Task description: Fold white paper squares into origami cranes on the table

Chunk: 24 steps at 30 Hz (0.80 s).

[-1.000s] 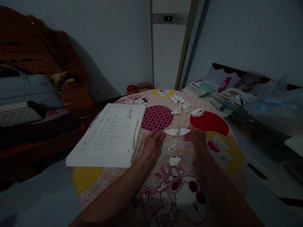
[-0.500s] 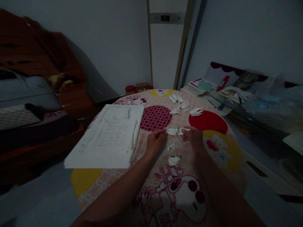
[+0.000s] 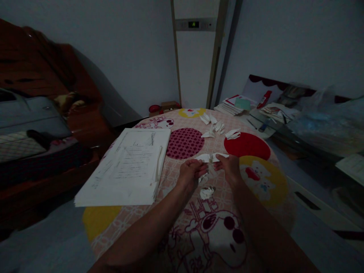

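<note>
Between my hands, above the middle of the table, is a white folded paper (image 3: 202, 157) that fans out to both sides of a narrow middle. My left hand (image 3: 190, 173) pinches its left part from below. On the right part, the thumb and fingers of my right hand (image 3: 231, 167) are closed. Just beneath the hands lies a small white paper piece (image 3: 203, 177), partly hidden by my left fingers. Closer to me is a crumpled white paper piece (image 3: 207, 192). Beyond the hands lie several pleated paper pieces (image 3: 209, 132), one (image 3: 233, 134) at the red circle.
A thick stack of printed sheets (image 3: 133, 163) covers the left side of the round table with its patterned tablecloth (image 3: 182, 212). At the right, a glass-topped stand (image 3: 280, 132) bears papers and a plastic bag (image 3: 327, 117). A wooden bed frame (image 3: 82, 113) stands left.
Both hands have shifted their hold on the folded paper, with my left hand moving inward and lower along it. The view has turned slightly.
</note>
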Tool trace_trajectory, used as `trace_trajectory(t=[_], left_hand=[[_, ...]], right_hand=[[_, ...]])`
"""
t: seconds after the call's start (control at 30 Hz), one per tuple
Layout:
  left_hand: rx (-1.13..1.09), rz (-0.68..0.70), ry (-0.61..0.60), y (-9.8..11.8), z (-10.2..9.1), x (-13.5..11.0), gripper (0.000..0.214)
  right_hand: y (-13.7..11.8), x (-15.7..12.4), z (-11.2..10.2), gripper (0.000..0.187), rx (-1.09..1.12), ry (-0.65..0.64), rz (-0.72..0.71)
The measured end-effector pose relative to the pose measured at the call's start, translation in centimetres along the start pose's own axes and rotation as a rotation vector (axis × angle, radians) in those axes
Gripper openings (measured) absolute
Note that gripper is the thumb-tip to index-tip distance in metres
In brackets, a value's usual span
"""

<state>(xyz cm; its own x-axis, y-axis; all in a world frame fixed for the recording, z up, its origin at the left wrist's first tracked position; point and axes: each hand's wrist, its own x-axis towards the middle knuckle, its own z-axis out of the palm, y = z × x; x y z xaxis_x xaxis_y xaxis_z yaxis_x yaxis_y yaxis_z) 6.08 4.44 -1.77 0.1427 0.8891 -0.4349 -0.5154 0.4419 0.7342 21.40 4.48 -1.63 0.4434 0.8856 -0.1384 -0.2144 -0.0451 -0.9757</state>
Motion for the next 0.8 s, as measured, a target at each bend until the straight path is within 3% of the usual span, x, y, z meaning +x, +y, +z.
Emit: trace_trajectory(t=[0.13,0.37,0.6,0.8], left_hand=[[-0.050,-0.046,-0.023,0.0,0.2,0.1,0.008],[-0.261,-0.024,0.052,0.5,0.4,0.3,0.014],[-0.157,0.031,0.016,0.4,0.8,-0.4,0.011],[0.067,0.139,0.094,0.6,0.1,0.4,0.014]], right_hand=[[0.1,-0.6,0.2,0.020,-0.057,-0.019,-0.059],[0.2,-1.6,1.0,0.024,-0.069,-0.064,-0.060],[1.1,-2.2,1.5,0.022,-0.176,-0.123,-0.118],[0.7,-2.1,1.6,0.021,-0.185,-0.112,-0.003]])
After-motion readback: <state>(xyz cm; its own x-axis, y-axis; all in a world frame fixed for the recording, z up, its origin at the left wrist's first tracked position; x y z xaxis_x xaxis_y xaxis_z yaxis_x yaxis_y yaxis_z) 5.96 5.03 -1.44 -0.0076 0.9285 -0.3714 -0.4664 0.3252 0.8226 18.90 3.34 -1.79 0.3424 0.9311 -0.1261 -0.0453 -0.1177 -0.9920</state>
